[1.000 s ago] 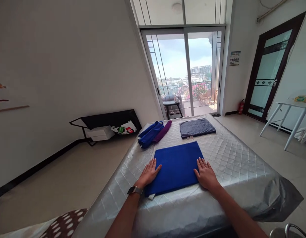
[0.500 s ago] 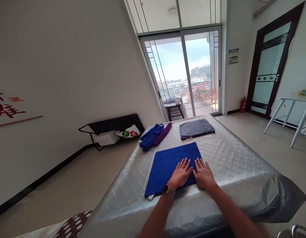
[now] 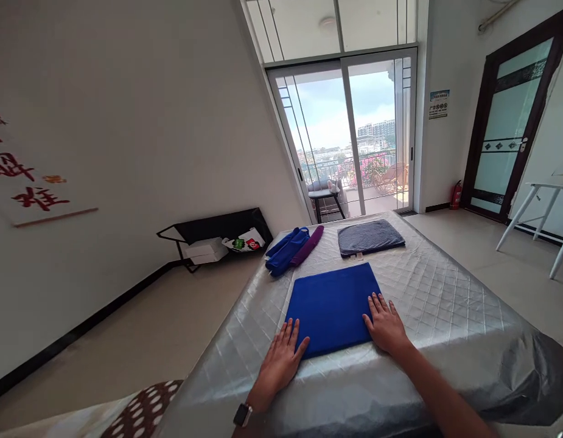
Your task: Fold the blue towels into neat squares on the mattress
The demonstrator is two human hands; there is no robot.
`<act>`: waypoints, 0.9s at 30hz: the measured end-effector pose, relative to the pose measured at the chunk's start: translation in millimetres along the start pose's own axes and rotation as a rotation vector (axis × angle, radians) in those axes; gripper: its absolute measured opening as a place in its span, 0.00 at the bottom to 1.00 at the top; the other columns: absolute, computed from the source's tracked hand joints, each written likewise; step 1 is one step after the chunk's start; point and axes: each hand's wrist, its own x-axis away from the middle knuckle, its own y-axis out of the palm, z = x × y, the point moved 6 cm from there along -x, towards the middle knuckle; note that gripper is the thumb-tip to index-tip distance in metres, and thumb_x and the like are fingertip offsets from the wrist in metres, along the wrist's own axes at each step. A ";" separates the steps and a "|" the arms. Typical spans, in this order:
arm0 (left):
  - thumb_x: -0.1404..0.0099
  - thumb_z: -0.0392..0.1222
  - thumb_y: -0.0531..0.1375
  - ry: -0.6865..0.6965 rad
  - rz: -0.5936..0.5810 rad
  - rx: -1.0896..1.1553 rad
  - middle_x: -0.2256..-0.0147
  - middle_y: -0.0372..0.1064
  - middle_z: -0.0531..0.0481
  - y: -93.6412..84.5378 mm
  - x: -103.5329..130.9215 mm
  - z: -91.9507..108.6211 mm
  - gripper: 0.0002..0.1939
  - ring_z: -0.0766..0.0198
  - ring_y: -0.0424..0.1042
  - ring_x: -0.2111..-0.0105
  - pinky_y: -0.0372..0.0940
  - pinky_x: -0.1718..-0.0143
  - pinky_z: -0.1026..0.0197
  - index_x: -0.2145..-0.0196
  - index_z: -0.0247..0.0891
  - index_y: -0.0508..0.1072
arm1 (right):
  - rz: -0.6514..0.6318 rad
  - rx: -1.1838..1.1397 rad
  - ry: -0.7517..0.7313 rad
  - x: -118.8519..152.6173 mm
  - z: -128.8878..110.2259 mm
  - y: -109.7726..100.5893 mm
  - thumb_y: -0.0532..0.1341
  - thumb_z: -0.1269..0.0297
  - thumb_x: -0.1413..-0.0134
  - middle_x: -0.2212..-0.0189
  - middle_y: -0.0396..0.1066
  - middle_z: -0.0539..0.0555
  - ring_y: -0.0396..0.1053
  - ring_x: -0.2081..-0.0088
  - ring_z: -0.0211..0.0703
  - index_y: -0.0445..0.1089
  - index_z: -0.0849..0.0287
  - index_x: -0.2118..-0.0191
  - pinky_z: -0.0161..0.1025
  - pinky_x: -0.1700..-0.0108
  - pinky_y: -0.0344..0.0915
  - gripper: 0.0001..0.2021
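Observation:
A flat blue folded cloth lies on the mattress, which has a shiny quilted silver cover. My left hand, fingers stretched out, rests at the cloth's near left corner. On its right edge lies my right hand, also flat with the fingers straight. Neither hand grips anything. Beyond the blue cloth is a grey folded towel with small white tags at its near edge. Rolled blue cloth and a purple roll lie side by side at the far left of the mattress.
Against the left wall stands a black rack holding white boxes and a printed bag. A spotted brown cloth is at lower left. To the right are a white table and a fire extinguisher.
My hands have moved apart from the middle of the blue cloth. The left went to its near left corner, the right slightly to its right edge. The view has shifted a little.

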 end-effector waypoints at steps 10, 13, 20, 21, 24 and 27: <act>0.26 0.60 0.42 -0.066 0.248 0.141 0.31 0.53 0.37 -2.4 15.5 0.9 0.38 0.50 0.53 0.30 0.55 0.32 0.45 0.30 0.30 0.56 | -0.018 0.099 0.006 -0.6 4.1 1.6 0.40 0.52 0.29 0.26 0.41 0.58 0.36 0.26 0.49 0.44 0.64 0.26 0.52 0.28 0.35 0.33; 0.27 0.61 0.42 -0.102 0.241 0.184 0.30 0.53 0.37 -7.2 17.1 2.9 0.39 0.51 0.54 0.31 0.55 0.32 0.47 0.31 0.27 0.58 | -0.061 0.113 -0.010 -1.0 8.7 1.8 0.39 0.49 0.29 0.26 0.41 0.57 0.35 0.26 0.48 0.43 0.64 0.26 0.52 0.28 0.35 0.34; 0.27 0.60 0.45 -0.087 0.277 0.210 0.33 0.58 0.36 -21.5 21.2 6.4 0.37 0.50 0.57 0.32 0.56 0.32 0.47 0.33 0.28 0.62 | -0.114 0.163 -0.042 -48.5 7.3 -26.4 0.37 0.47 0.29 0.26 0.41 0.59 0.37 0.26 0.47 0.44 0.63 0.26 0.49 0.28 0.36 0.35; 0.28 0.60 0.46 -0.085 0.286 0.211 0.33 0.58 0.36 -22.2 21.4 6.6 0.37 0.50 0.58 0.32 0.56 0.32 0.46 0.34 0.28 0.63 | -0.106 0.159 -0.045 -59.6 5.0 -29.7 0.36 0.47 0.29 0.26 0.40 0.59 0.37 0.26 0.47 0.43 0.63 0.26 0.50 0.28 0.37 0.35; 0.28 0.59 0.46 -0.095 0.318 0.211 0.34 0.61 0.37 -20.8 21.7 5.1 0.36 0.50 0.60 0.34 0.58 0.33 0.46 0.34 0.28 0.64 | -0.068 0.141 -0.041 -86.3 0.8 -30.1 0.35 0.49 0.29 0.26 0.39 0.60 0.34 0.26 0.46 0.42 0.64 0.26 0.50 0.28 0.36 0.35; 0.28 0.59 0.45 -0.103 0.343 0.199 0.35 0.64 0.38 -15.2 21.7 0.6 0.36 0.50 0.62 0.35 0.60 0.34 0.46 0.35 0.30 0.66 | -0.046 0.115 -0.014 -98.1 5.3 -18.2 0.37 0.50 0.29 0.26 0.39 0.60 0.34 0.26 0.46 0.42 0.66 0.26 0.49 0.28 0.34 0.34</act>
